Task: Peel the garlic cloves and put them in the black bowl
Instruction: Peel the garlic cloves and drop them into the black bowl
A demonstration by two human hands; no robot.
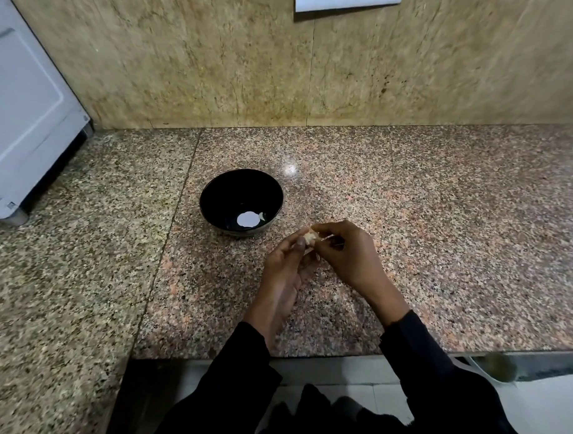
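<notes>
A black bowl [241,202] stands on the granite counter [408,221], with a small pale garlic clove [262,216] inside beside a white glare spot. Just right of the bowl, my left hand [285,265] holds a piece of garlic [310,237] between thumb and fingers. My right hand [345,251] pinches the papery skin at the garlic's top. Both hands hover slightly above the counter, and the fingers hide most of the garlic.
A white appliance [25,110] stands at the counter's far left against the tiled wall [284,61]. The counter's front edge [273,359] runs below my forearms. A white switch plate [348,1] hangs on the wall above.
</notes>
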